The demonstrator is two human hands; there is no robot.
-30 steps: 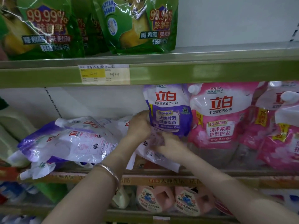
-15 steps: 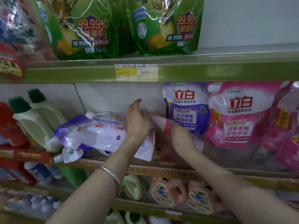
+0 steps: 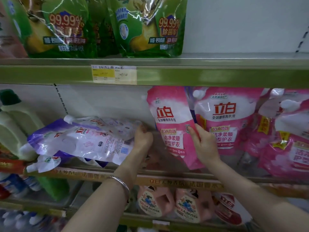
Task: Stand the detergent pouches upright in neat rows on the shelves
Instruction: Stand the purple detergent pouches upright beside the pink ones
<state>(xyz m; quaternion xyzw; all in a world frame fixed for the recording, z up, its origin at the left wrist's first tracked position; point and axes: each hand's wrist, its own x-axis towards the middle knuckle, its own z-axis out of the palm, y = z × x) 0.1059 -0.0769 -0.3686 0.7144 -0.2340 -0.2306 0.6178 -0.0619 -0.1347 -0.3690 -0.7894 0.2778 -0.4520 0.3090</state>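
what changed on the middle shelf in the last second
The right hand took hold of a pink pouch and raised it upright in front of the purple pouch that stood there. The left hand moved left onto the lying purple-white pouches. Those are still flat; the pink row is unchanged.

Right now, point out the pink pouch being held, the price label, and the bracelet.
pink pouch (image 3: 168,124), head view, front panel under the logo
price label (image 3: 113,74), head view, its middle
bracelet (image 3: 122,184), head view, band on the left wrist
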